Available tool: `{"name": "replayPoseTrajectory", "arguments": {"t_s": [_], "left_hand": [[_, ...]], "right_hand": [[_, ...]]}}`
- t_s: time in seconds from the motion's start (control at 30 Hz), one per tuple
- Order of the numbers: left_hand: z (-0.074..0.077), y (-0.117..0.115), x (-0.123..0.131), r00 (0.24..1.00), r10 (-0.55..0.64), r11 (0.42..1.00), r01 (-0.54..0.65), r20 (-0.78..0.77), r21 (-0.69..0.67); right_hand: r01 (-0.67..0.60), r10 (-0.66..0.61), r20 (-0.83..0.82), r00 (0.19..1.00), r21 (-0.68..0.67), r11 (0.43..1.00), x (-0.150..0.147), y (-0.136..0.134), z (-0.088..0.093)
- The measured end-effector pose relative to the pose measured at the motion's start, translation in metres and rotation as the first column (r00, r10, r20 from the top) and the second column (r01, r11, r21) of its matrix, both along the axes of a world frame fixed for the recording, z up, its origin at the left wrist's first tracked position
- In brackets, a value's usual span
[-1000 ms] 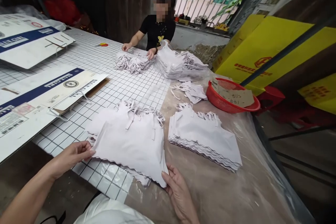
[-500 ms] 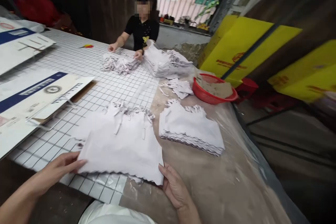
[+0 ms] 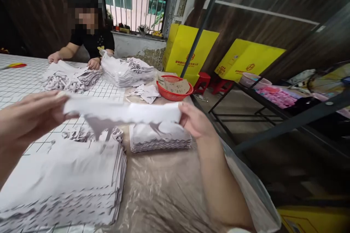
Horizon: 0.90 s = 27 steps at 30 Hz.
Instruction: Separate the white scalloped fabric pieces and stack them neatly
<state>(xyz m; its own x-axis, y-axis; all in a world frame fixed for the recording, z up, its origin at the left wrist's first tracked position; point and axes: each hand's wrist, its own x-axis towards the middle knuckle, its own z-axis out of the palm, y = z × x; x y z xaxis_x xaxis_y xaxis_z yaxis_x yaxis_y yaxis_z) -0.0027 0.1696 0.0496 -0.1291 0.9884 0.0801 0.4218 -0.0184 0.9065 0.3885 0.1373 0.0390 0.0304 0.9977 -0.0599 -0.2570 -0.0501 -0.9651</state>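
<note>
A white camisole-like garment piece (image 3: 123, 112) with a wavy edge hangs stretched in the air, somewhat blurred. My left hand (image 3: 41, 111) pinches its left end, and my right hand (image 3: 194, 119) grips the right end. Below it to the left lies a tall stack of similar white pieces (image 3: 68, 171), its scalloped edges fanned towards me and its straps bunched at the far side. Under the held piece, further right, a neater stack of white garments (image 3: 161, 138) is partly covered from view.
Across the table a person (image 3: 89, 40) handles a heap of white pieces (image 3: 69, 78). Beside it sit a plastic-wrapped stack (image 3: 125, 71), loose pieces (image 3: 146, 93) and a red basket (image 3: 171, 96) with cardboard. A dark metal frame (image 3: 276, 134) stands right of the table edge.
Both hands have lifted a garment piece off the near stack and carried it up and forward towards the right stack. The view has turned right.
</note>
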Motion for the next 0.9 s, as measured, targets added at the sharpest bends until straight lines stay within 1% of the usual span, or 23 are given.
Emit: {"name": "replayPoseTrajectory", "arguments": {"t_s": [0.03, 0.07, 0.1, 0.13, 0.17, 0.2, 0.23, 0.27, 0.33, 0.4, 0.43, 0.47, 0.5, 0.53, 0.57, 0.63, 0.7, 0.73, 0.77, 0.8, 0.83, 0.9], "left_hand": [[0.012, 0.023, 0.024, 0.995, -0.07, 0.997, 0.068, 0.075, 0.028], [0.023, 0.044, 0.048, 0.95, -0.171, 0.984, 0.151, 0.262, 0.093], [0.032, 0.064, 0.071, 0.877, -0.241, 0.97, 0.204, 0.416, 0.132], [0.036, 0.081, 0.094, 0.811, -0.26, 0.966, 0.219, 0.524, 0.141], [0.036, 0.097, 0.114, 0.757, -0.235, 0.971, 0.207, 0.61, 0.118], [0.03, 0.111, 0.131, 0.729, -0.169, 0.981, 0.187, 0.664, 0.046], [0.02, 0.123, 0.145, 0.722, -0.086, 0.985, 0.164, 0.687, -0.049], [0.005, 0.133, 0.157, 0.727, -0.003, 0.978, 0.146, 0.687, -0.15], [-0.031, 0.148, 0.175, 0.755, 0.115, 0.938, 0.131, 0.646, -0.321], [-0.065, 0.157, 0.187, 0.776, 0.16, 0.903, 0.135, 0.61, -0.409], [-0.078, 0.16, 0.192, 0.781, 0.171, 0.889, 0.14, 0.6, -0.435], [-0.086, 0.162, 0.196, 0.784, 0.176, 0.881, 0.144, 0.595, -0.451], [-0.089, 0.164, 0.2, 0.785, 0.176, 0.878, 0.148, 0.594, -0.456], [-0.088, 0.166, 0.202, 0.783, 0.173, 0.88, 0.149, 0.598, -0.451], [-0.083, 0.168, 0.204, 0.779, 0.169, 0.887, 0.147, 0.604, -0.438], [-0.067, 0.166, 0.204, 0.767, 0.154, 0.905, 0.143, 0.623, -0.4], [-0.051, 0.155, 0.198, 0.751, 0.096, 0.925, 0.175, 0.653, -0.337], [-0.046, 0.145, 0.194, 0.742, 0.052, 0.929, 0.21, 0.668, -0.306], [-0.044, 0.133, 0.189, 0.735, 0.006, 0.925, 0.253, 0.678, -0.282], [-0.045, 0.118, 0.184, 0.733, -0.036, 0.914, 0.299, 0.679, -0.275], [-0.049, 0.102, 0.179, 0.74, -0.067, 0.894, 0.343, 0.67, -0.29], [-0.067, 0.069, 0.171, 0.783, -0.091, 0.834, 0.398, 0.616, -0.382]], "right_hand": [[0.04, -0.04, -0.01, 0.999, 0.031, 0.999, 0.01, 0.021, 0.01], [0.08, -0.078, -0.033, 0.996, 0.061, 0.995, 0.019, 0.041, 0.018], [0.12, -0.115, -0.06, 0.992, 0.086, 0.989, 0.028, 0.061, 0.024], [0.164, -0.156, -0.085, 0.984, 0.097, 0.982, 0.036, 0.079, 0.027], [0.204, -0.194, -0.103, 0.976, 0.09, 0.975, 0.044, 0.095, 0.026], [0.239, -0.232, -0.102, 0.967, 0.055, 0.97, 0.05, 0.109, 0.021], [0.267, -0.266, -0.085, 0.96, -0.006, 0.964, 0.056, 0.12, 0.012], [0.285, -0.29, -0.057, 0.955, -0.078, 0.955, 0.06, 0.128, -0.001], [0.309, -0.315, 0.005, 0.949, -0.209, 0.928, 0.067, 0.139, -0.031], [0.327, -0.326, 0.051, 0.944, -0.289, 0.9, 0.072, 0.145, -0.061], [0.333, -0.33, 0.062, 0.942, -0.31, 0.891, 0.074, 0.147, -0.073], [0.337, -0.333, 0.071, 0.94, -0.327, 0.883, 0.075, 0.149, -0.082], [0.338, -0.333, 0.076, 0.94, -0.338, 0.878, 0.076, 0.151, -0.087], [0.338, -0.333, 0.077, 0.94, -0.34, 0.877, 0.076, 0.154, -0.088], [0.337, -0.332, 0.073, 0.94, -0.333, 0.881, 0.077, 0.155, -0.087], [0.335, -0.333, 0.058, 0.941, -0.298, 0.894, 0.08, 0.156, -0.076], [0.336, -0.337, 0.038, 0.941, -0.253, 0.907, 0.086, 0.149, -0.065], [0.337, -0.338, 0.035, 0.941, -0.228, 0.914, 0.09, 0.142, -0.061], [0.337, -0.335, 0.044, 0.941, -0.205, 0.919, 0.094, 0.132, -0.06], [0.338, -0.33, 0.076, 0.941, -0.189, 0.922, 0.098, 0.12, -0.062], [0.339, -0.32, 0.125, 0.939, -0.182, 0.923, 0.102, 0.106, -0.067], [0.34, -0.29, 0.241, 0.926, -0.202, 0.919, 0.108, 0.076, -0.085]]}}
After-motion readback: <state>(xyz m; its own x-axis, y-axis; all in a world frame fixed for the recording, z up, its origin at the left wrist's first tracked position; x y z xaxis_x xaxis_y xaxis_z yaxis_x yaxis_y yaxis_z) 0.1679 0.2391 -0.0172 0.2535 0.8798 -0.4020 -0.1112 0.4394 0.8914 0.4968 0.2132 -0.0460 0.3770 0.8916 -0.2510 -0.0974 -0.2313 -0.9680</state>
